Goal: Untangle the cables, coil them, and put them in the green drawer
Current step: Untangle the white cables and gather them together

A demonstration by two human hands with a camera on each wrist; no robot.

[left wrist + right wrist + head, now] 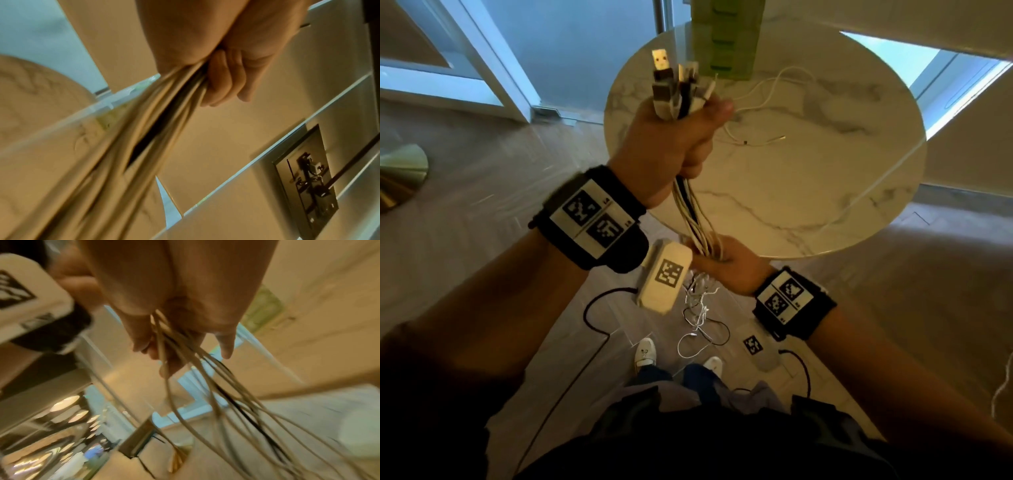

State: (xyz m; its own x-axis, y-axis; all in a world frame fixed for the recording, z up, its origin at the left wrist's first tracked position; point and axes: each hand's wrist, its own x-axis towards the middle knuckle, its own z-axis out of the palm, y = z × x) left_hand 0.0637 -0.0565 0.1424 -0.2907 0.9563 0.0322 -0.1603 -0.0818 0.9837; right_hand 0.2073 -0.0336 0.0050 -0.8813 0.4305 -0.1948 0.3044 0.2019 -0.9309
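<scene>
My left hand is raised over the table's near edge and grips a bundle of white and black cables in its fist. Their plug ends stick up above the fist. Lower down, my right hand grips the same bundle, and the tangled loose ends hang below it toward the floor. The left wrist view shows my left hand's fingers curled round the cables. In the right wrist view the cables run out between curled fingers. The green drawer unit stands at the table's far edge.
A round marble table carries one thin white cable, and another white cable trails over its right edge. Below are my white shoes on a wood floor. A glass door is at the left.
</scene>
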